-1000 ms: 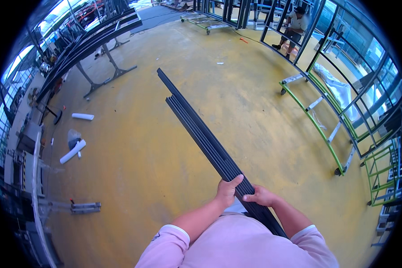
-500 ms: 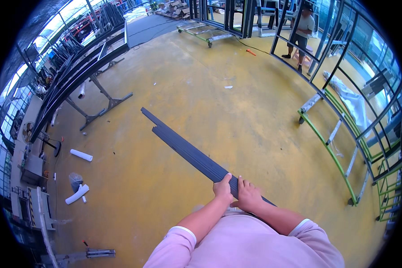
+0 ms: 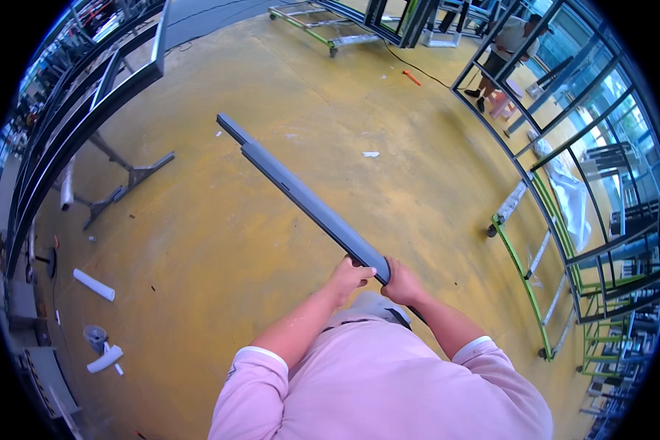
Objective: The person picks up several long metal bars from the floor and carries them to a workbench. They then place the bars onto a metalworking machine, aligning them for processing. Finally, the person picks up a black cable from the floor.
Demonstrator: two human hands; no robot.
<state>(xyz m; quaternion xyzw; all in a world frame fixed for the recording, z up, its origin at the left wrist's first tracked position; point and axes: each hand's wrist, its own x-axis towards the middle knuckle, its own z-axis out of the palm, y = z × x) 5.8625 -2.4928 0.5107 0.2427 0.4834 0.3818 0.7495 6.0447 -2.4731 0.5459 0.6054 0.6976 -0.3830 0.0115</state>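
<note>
A long dark grey metal profile bar (image 3: 301, 194) slants from near my waist out toward the far left over the floor. It looks like at least two lengths lying together, one end reaching farther than the other. My left hand (image 3: 350, 280) is closed on its near left side, thumb along the edge. On the right side of the bar, my right hand (image 3: 402, 282) wraps round it, its fingers partly hidden. A thin dark piece of the near end shows beyond my right wrist.
Dark frames rest on a stand (image 3: 136, 176) at left. At right, large window frames (image 3: 517, 158) lean on a green wheeled trolley (image 3: 524, 282); another person (image 3: 510, 48) stands behind them. White rolls (image 3: 94, 284) lie on the yellow floor, and an orange tool (image 3: 412, 78) lies farther off.
The bar has turned on its length, showing a smoother lighter face, and its far end now sits higher in view. My hands have shifted their grip, fingers now lower around its sides.
</note>
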